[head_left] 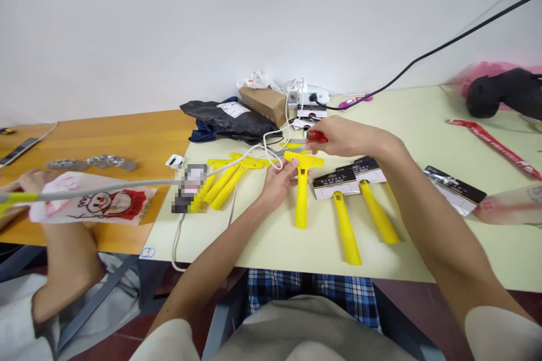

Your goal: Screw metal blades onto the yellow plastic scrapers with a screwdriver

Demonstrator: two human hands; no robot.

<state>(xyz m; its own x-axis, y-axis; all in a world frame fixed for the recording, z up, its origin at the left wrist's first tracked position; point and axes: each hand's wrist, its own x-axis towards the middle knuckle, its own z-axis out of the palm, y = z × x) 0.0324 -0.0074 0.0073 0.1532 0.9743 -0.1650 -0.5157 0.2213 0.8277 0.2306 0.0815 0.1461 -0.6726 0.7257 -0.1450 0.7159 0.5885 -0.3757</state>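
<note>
My left hand (277, 183) is closed on the head of a yellow scraper (301, 200), whose handle points toward me. Above that head, my right hand (336, 136) is wrapped round a red-handled screwdriver (317, 136); its tip cannot be made out. Right of the held scraper lie more scrapers, one with a yellow handle (348, 231) and another with a yellow handle (380, 214), their heads in black-and-white card sleeves (336, 182). Several bare yellow scrapers (228, 183) are piled to the left of my left hand.
A black plastic parcel (232, 118), a brown box (265, 102) and a power strip (311, 93) with cables stand along the wall. A packaged blade (455, 189) and a red strip (495, 146) lie at right. At left, another person's arm (70, 254) rests by a printed bag (97, 197).
</note>
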